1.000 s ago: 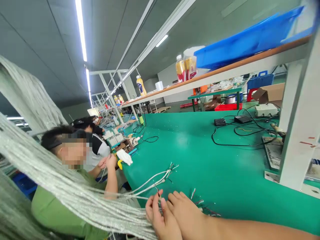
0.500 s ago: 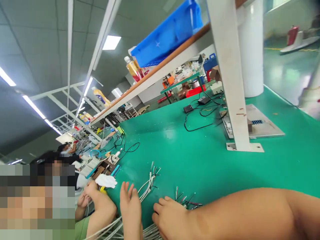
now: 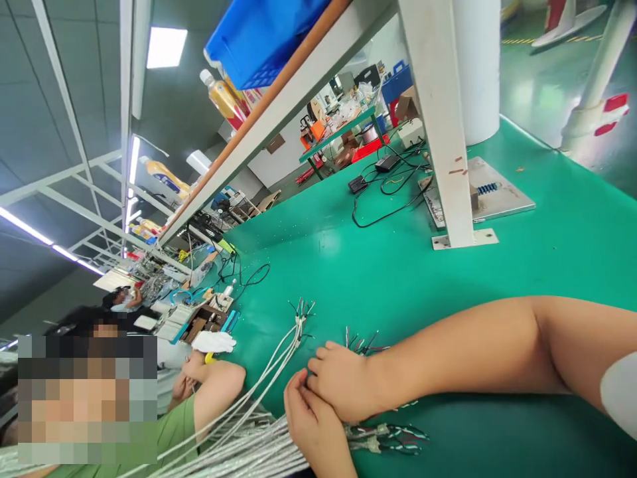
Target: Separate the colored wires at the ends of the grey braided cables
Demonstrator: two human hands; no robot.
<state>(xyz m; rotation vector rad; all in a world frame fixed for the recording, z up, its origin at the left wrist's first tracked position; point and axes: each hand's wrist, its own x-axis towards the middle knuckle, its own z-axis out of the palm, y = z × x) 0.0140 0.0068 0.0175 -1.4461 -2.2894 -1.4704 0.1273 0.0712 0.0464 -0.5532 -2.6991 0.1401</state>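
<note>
My left hand (image 3: 318, 425) comes up from the bottom edge and lies across a thick bundle of grey-white cables (image 3: 269, 441), fingers curled over it. Stripped, coloured wire ends (image 3: 391, 438) of that bundle stick out to its right. My right hand (image 3: 343, 382) reaches in from the right, closed over cables, its fingertips touching my left hand. More bare wire ends (image 3: 365, 342) show just beyond its knuckles. A smaller bunch of cables (image 3: 281, 358) lies apart to the left, its tips fanned out on the green table. The palms and what lies under them are hidden.
A co-worker's hands (image 3: 192, 375) are at the left, near a white glove (image 3: 213, 342) and a brown tray (image 3: 206, 325). A white shelf post (image 3: 440, 133) stands on the green table (image 3: 323, 265). Behind it are black adapters (image 3: 385, 162) and a metal plate (image 3: 502, 192).
My left hand, raised with fingers stretched out before, has come down to the right onto the cable bundle, against my right hand. The view has shifted, showing more of the cables.
</note>
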